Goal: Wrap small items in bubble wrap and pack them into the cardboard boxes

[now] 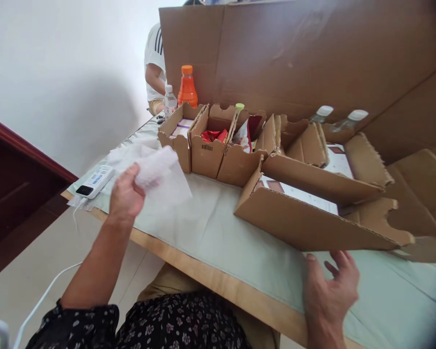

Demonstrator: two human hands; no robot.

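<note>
My left hand [126,194] is closed on a thin white tissue [167,174], pinched between thumb and fingers above the left part of the table. More pale, crumpled sheet material lies just behind it. My right hand [330,286] rests low on the right, palm over the table, thumb and fingers apart with nothing between them. Its fingertips are close to the bottom edge of a long cardboard box [305,223]; whether they touch it I cannot tell. Inside that box lies a white box with brown panels [298,194].
Several cardboard bins [209,157] stand in a row, holding red packets [214,136] and cartons. Behind them are an orange bottle [187,89], a clear bottle [169,102] and a tall cardboard wall [294,58]. A white device [95,182] lies left. A person's arm [155,77] shows behind.
</note>
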